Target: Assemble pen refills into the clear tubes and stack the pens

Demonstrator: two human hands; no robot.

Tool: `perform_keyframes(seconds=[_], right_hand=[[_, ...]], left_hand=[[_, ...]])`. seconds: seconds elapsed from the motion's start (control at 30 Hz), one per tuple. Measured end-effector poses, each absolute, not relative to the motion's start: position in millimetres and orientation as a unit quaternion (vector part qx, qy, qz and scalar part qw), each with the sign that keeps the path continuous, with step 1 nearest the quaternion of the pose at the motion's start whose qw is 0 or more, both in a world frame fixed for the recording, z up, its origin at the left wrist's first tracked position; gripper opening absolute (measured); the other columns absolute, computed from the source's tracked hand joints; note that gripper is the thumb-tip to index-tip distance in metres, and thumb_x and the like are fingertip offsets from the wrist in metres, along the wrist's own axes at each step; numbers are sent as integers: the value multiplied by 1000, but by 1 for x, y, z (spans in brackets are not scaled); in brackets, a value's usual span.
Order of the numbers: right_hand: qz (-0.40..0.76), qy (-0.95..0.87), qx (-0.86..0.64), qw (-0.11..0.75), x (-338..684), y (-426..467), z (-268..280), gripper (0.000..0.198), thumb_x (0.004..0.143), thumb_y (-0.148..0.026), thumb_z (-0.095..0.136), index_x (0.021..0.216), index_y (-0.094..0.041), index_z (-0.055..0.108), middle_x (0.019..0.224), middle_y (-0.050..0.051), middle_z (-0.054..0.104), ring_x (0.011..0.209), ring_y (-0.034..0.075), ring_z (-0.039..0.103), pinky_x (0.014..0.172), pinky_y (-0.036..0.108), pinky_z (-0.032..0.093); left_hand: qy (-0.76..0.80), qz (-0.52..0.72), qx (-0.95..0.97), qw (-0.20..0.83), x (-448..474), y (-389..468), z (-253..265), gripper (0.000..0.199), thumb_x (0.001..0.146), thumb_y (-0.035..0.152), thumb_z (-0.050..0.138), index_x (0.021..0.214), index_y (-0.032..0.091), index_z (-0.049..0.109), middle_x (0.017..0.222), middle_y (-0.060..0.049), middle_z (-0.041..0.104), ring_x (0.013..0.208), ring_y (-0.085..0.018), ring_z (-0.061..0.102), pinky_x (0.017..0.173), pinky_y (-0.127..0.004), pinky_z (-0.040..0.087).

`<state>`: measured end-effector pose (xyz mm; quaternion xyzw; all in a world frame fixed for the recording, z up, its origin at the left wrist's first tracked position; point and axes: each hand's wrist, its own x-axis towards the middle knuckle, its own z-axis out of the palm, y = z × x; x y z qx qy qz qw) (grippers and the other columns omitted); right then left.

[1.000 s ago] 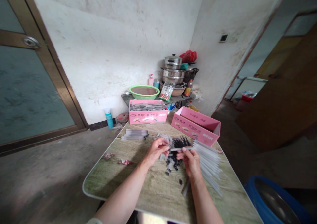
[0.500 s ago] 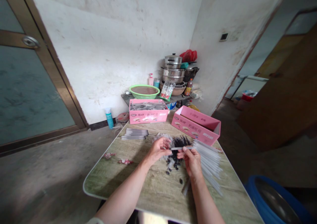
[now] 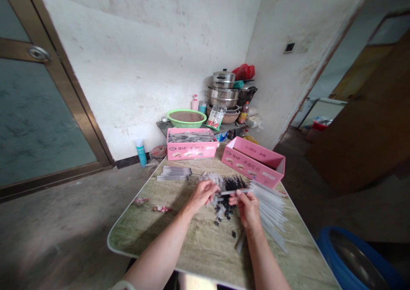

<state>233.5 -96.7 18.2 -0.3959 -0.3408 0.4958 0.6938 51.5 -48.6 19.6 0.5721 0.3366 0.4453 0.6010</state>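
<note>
As a person works at a wood-patterned tabletop (image 3: 150, 234), a slim grey tube (image 3: 229, 192) is held level over the near side of a heap of black parts (image 3: 236, 181). The hands are apart: the right hand (image 3: 245, 207) pinches the tube between thumb and fingers, while the left hand (image 3: 204, 194), its fingers drawn together, sits just beside the tube's left end; whether it grips anything cannot be told. Small pale pieces (image 3: 209, 179) crowd the heap's left side, and an orderly bundle of grey sticks (image 3: 174, 173) lies farther left of it. Translucent tubes (image 3: 269, 213) fan out to the heap's right, and loose black bits (image 3: 227, 213) dot the surface in front of it. Behind the heap to the left stands a pink box (image 3: 192, 151) filled with grey tubes; behind it to the right, a second pink box (image 3: 248, 164) sits at an angle. Farther behind the heap are a green basin (image 3: 186, 125) and stacked steel pots (image 3: 224, 95).
</note>
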Motion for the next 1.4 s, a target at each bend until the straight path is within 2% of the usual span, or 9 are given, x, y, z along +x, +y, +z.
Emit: perform_keyframes(seconds=[0.13, 0.3, 0.4, 0.5, 0.73, 0.9, 1.1, 1.3, 1.4], right_hand=[[493, -342, -400, 693, 234, -97, 18, 28, 66, -35, 86, 69, -15, 67, 64, 6, 74, 48, 16, 67, 48, 24, 58], [492, -345, -398, 693, 235, -96, 15, 27, 67, -35, 85, 69, -13, 68, 65, 8, 74, 48, 16, 67, 48, 25, 57], [495, -342, -395, 694, 235, -95, 14, 27, 68, -34, 85, 70, -14, 68, 65, 8, 74, 49, 16, 68, 48, 25, 57], [495, -339, -397, 695, 235, -96, 15, 26, 67, -33, 86, 68, -14, 67, 66, 8, 74, 49, 17, 68, 48, 25, 57], [498, -344, -397, 690, 235, -97, 15, 26, 69, -35, 84, 68, -14, 69, 64, 8, 74, 48, 16, 67, 49, 25, 57], [496, -345, -394, 693, 234, -96, 15, 24, 68, -33, 84, 69, -14, 69, 66, 8, 74, 49, 17, 68, 48, 25, 57], [495, -345, -395, 693, 233, -96, 16, 26, 68, -34, 85, 68, -14, 68, 65, 7, 74, 47, 16, 67, 48, 25, 57], [495, -347, -401, 688, 231, -98, 21, 27, 65, -35, 85, 67, -15, 68, 63, 7, 74, 46, 16, 66, 46, 24, 57], [495, -349, -400, 688, 231, -98, 21, 26, 65, -35, 85, 68, -15, 68, 63, 7, 74, 46, 15, 66, 47, 24, 57]], left_hand=[[356, 389, 601, 601, 51, -50, 18, 48, 78, 60, 65, 69, 13, 65, 51, 1, 54, 36, -6, 38, 37, -19, 23], [332, 438, 570, 611, 54, -49, 19, 46, 60, 46, 84, 86, 14, 63, 59, 4, 56, 39, -5, 40, 37, -18, 28], [330, 447, 570, 605, 52, -49, 19, 47, 70, 55, 75, 91, 14, 66, 64, 1, 60, 37, -5, 41, 36, -19, 27], [355, 395, 590, 608, 50, -50, 17, 52, 83, 64, 56, 74, 14, 66, 49, 2, 53, 32, -6, 36, 33, -20, 22], [339, 416, 570, 622, 54, -50, 15, 42, 63, 49, 81, 79, 16, 60, 49, 7, 51, 33, -5, 36, 35, -18, 26], [349, 388, 601, 605, 50, -49, 13, 48, 81, 62, 61, 72, 15, 66, 55, 0, 58, 35, -7, 41, 34, -19, 25], [328, 422, 583, 612, 53, -46, 8, 43, 64, 49, 81, 83, 15, 64, 56, 4, 56, 37, -7, 42, 35, -18, 31], [344, 382, 597, 616, 52, -50, 11, 46, 80, 60, 63, 72, 14, 66, 58, -1, 60, 38, -8, 47, 33, -18, 30], [347, 377, 601, 613, 52, -49, 11, 41, 72, 54, 73, 70, 14, 65, 52, 2, 56, 35, -6, 42, 33, -17, 28]])
